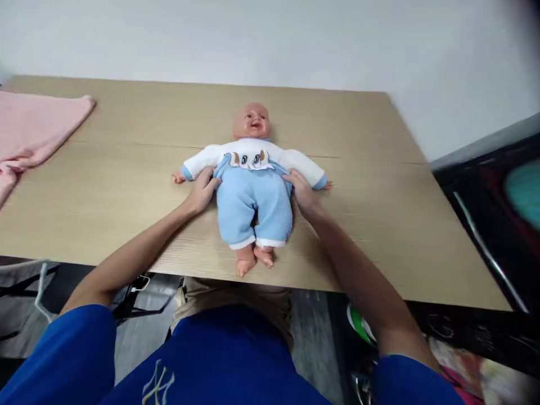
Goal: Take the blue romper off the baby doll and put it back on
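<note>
our shirt (228, 360) is near the worktop's (379, 225) front edge; left hand (203, 189) and right hand (304, 192) grip the doll's (252, 125) pants (236, 194).

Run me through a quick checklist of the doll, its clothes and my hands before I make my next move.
1. Doll face up on the table: ok.
2. Left hand at the waist of the blue pants: ok, fingers at one side.
3. Right hand at the opposite side of the waist: ok.
4. Feet out of the pant legs: ok, both show below the white cuffs, near the table's front edge.
5. Pink cloth apart from the doll: ok, off to the left.
6. Both grips firm: cannot tell from this picture.
</note>
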A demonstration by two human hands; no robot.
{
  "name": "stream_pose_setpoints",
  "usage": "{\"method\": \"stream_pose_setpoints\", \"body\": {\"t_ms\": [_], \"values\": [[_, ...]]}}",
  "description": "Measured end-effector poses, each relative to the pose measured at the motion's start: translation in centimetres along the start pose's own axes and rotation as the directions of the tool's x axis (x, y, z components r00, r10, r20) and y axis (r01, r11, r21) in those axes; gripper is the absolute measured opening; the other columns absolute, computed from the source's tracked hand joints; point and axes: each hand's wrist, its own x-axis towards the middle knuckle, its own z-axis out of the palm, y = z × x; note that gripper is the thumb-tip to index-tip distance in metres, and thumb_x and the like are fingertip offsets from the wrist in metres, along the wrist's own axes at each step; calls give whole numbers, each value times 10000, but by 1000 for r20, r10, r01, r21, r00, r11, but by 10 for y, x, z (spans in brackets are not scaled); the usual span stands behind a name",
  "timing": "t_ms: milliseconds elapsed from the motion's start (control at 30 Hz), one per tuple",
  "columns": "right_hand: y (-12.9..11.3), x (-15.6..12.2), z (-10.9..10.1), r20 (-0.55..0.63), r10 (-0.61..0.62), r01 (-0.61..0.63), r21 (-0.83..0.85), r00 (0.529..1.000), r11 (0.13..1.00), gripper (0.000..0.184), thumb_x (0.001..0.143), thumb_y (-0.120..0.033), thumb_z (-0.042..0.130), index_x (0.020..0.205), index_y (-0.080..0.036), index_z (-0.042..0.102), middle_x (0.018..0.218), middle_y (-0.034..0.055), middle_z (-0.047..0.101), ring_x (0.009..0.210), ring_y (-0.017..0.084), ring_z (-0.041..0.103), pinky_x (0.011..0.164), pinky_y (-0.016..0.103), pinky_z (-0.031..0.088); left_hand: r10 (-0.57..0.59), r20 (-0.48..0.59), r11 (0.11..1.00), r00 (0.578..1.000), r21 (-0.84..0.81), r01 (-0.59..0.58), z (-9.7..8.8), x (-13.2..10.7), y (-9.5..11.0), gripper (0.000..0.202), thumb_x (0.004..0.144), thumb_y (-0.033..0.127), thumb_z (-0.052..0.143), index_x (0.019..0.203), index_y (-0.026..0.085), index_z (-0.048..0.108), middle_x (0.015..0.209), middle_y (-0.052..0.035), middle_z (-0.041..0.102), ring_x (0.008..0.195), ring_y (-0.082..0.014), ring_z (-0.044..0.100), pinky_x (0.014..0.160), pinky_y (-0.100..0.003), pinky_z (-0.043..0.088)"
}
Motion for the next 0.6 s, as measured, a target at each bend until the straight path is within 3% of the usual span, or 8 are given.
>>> {"method": "stream_pose_setpoints", "body": {"t_ms": [200,367,500,600], "values": [[0,-9,5,21,75,-78,201,997,977,453,834,-693,893,1010,-319,709,1000,0,779,1161,314,732,1213,491,577,-11,-102,982,995,-188,-9,13,1,-3,636,1070,901,655,1107,271,569,1170,-104,664,1191,-348,635,1180,-571,555],[-6,-4,7,59,58,-67,168,997,984,496,852,-730,891,1074,-326,708,1079,8,805,1207,315,751,1195,474,585,1,-79,929,997,-368,-30,20,15,-3,684,1085,922,642,1215,258,547,1300,-127,713,1241,-310,660,1206,-498,555],[-6,1,-2,124,40,-53,104,991,993,451,857,-694,848,1052,-328,671,995,-6,724,1088,298,728,1131,466,600,25,-3,945,1000,-326,-24,13,19,-5,659,1106,882,640,1259,243,590,1221,-112,715,1172,-299,660,1130,-481,573],[-11,4,-19,274,31,-14,-64,961,998,326,847,-562,809,994,-316,652,917,-10,644,974,282,665,1057,462,598,35,21,976,999,-214,-30,-1,17,-8,485,1111,732,666,1166,250,641,1167,-89,697,1154,-317,655,1111,-502,573]]}}
